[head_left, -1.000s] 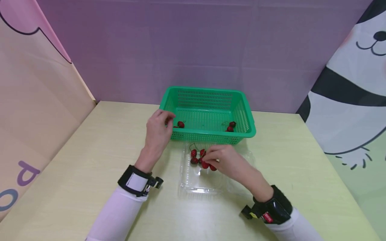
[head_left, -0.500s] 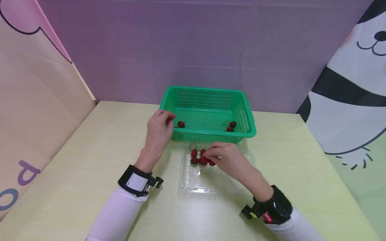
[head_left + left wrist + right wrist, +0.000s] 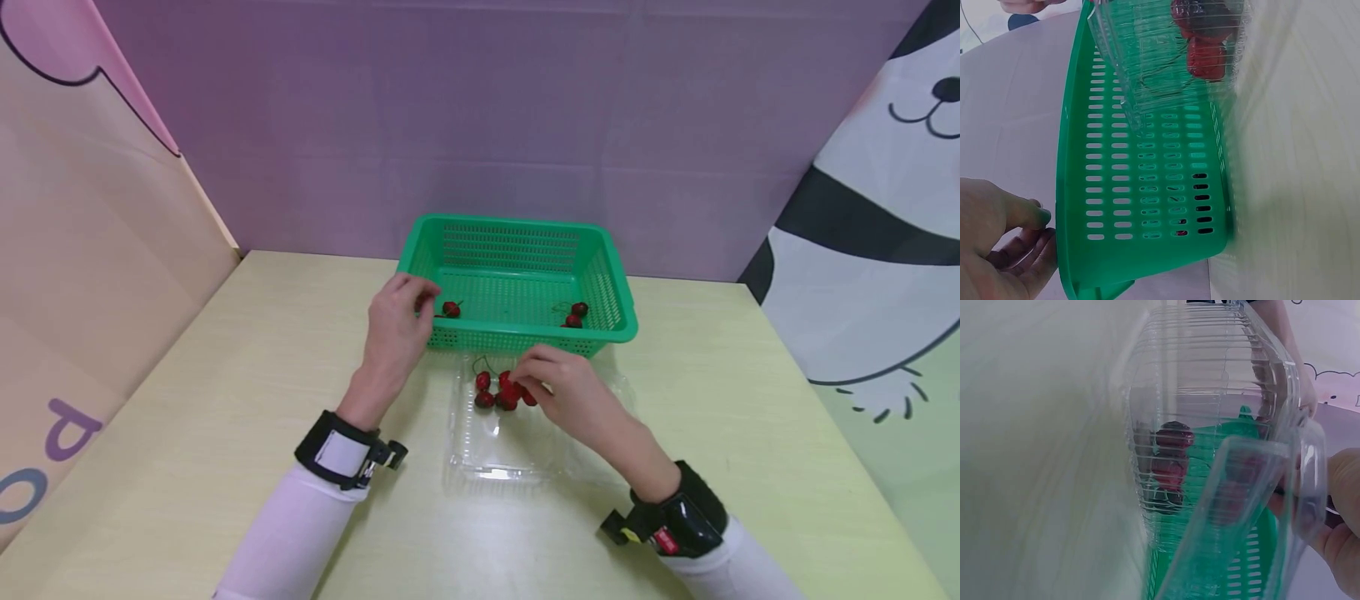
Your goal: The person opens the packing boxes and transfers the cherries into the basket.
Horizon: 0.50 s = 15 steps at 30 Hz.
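Note:
My right hand point(image 3: 566, 387) pinches at stem height above a clear plastic clamshell box point(image 3: 495, 450). Red cherries point(image 3: 529, 398) hang just below its fingertips, partly hidden by them. Several dark red cherries point(image 3: 484, 400) lie in the far part of the box, close beside the hanging ones. My left hand point(image 3: 396, 325) hovers at the left rim of a green basket point(image 3: 517, 335), fingers loosely curled. In the left wrist view, that left hand point(image 3: 1010, 240) has its fingertips near the basket rim, and nothing held shows between them.
Inside the green basket, cherries point(image 3: 451, 309) lie at the near left and more cherries point(image 3: 573, 320) at the near right. The box's clear lid point(image 3: 600, 454) lies folded out to the right. A purple cloth wall point(image 3: 525, 125) rises behind the basket.
My right hand has moved slightly away from me, carrying the hanging cherries towards the far part of the box and against the others. The left hand has barely moved.

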Each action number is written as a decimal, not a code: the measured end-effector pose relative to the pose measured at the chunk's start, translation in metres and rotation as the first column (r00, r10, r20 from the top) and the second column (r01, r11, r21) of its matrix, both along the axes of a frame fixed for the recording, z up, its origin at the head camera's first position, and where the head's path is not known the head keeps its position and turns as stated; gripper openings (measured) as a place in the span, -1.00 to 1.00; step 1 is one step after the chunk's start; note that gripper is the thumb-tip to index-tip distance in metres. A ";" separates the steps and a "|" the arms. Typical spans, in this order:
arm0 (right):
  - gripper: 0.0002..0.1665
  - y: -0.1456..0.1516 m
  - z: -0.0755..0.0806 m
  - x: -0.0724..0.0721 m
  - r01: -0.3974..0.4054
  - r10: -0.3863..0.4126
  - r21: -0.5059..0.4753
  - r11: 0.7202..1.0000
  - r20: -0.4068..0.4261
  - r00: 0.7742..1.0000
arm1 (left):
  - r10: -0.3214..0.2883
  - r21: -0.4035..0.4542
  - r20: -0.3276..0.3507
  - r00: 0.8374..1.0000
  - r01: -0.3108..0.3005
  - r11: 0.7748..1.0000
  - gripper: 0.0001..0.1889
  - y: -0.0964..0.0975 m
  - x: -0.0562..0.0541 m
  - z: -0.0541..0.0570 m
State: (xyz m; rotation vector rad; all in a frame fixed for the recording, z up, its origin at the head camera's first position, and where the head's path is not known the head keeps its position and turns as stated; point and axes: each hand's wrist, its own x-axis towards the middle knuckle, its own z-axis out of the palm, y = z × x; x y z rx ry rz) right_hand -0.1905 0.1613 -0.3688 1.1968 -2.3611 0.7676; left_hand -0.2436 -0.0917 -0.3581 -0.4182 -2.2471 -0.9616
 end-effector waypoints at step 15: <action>-0.77 0.001 0.005 0.000 0.040 -0.040 -0.016 0.999 -0.006 0.999 | -0.007 0.003 0.008 1.000 0.007 1.000 -0.88 0.001 -0.001 -0.002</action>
